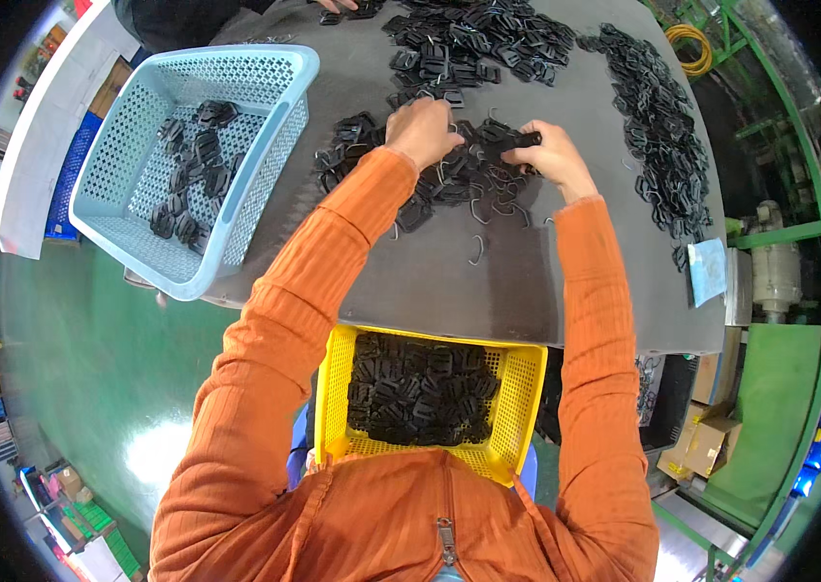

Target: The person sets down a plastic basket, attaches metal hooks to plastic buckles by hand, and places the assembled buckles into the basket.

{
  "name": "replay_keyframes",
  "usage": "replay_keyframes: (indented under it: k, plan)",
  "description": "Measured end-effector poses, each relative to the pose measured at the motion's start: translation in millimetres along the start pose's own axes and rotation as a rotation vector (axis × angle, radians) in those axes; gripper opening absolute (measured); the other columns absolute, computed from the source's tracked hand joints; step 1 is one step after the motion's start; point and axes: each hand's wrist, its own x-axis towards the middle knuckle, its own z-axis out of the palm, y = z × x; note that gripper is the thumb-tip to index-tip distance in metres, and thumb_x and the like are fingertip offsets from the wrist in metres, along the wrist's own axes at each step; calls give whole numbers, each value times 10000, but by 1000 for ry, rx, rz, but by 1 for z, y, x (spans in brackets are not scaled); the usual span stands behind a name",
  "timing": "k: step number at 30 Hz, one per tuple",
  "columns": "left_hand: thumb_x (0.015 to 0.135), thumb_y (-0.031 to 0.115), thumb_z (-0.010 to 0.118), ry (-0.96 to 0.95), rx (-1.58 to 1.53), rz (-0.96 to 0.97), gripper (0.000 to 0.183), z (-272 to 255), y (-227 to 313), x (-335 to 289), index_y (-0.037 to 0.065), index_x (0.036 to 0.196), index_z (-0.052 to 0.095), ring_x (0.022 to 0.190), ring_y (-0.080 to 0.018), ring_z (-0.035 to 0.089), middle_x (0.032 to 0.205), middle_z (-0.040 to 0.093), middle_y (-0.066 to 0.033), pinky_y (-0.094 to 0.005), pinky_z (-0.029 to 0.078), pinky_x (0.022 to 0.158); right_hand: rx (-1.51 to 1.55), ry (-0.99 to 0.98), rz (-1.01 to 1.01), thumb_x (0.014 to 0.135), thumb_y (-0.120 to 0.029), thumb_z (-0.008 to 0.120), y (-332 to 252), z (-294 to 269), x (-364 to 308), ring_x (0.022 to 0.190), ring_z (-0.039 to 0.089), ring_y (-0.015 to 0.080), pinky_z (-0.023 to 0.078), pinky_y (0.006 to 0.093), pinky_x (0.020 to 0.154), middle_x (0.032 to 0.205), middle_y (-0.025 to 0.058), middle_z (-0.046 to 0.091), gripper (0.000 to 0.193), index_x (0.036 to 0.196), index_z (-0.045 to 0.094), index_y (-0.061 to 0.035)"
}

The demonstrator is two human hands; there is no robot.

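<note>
My left hand (418, 134) is over a heap of black plastic buckles (444, 184) on the grey table. Its fingers are pinched together at the heap, and whatever they may grip is hidden. To the right, my right hand (558, 161) holds a dark black plastic piece (524, 141), gripped between thumb and fingers; its exact kind is too small to tell. Bent thin metal wire hooks (476, 249) lie loose among the buckles and just in front of them, below both hands.
A light blue perforated basket (236, 228) with a few buckle clusters stands at the left. Close to my body is a yellow basket (335, 388) full of black buckles. More buckles (488, 39) and dark pieces (658, 136) cover the far and right table. Another person's hand (336, 5) shows at the far edge.
</note>
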Motion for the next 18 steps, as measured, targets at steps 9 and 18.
replay_keyframes:
  k: [9, 18]
  plan:
    - [746, 353, 695, 32, -388, 17, 398, -18, -4, -4, 58, 1010, 657, 812, -252, 635, 827, 662, -126, -343, 488, 750, 400, 90, 103, 691, -67, 746, 9, -24, -65, 557, 544, 104, 433, 241, 528, 744, 47, 615, 419, 1070, 574, -12]
    - [723, 411, 689, -111, -109, 84, 403, 3, 34, -13, 84, 957, 668, 921, -299, 622, 971, 646, -142, -401, 493, 809, 580, -69, 196, 734, -62, 707, 21, -55, -105, 546, 537, 93, 422, 227, 513, 737, 34, 595, 452, 1156, 547, -45]
